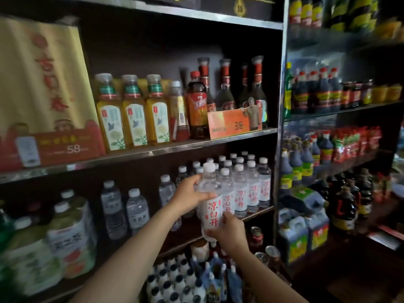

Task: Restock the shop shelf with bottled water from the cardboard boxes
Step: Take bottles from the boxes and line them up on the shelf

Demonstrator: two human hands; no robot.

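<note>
Head view: our left hand [189,194] and right hand [229,231] hold one water bottle [210,202]; we should stand it straight beside the row [247,184].

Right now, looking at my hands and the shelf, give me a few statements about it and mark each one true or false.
1. Both hands hold one water bottle. True.
2. The left hand grips its base. False: it grips the upper body; the right hand holds the base.
3. The held bottle has a blue cap. False: white.
4. Matching red-lettered bottles stand on the shelf to its right. True.
</note>
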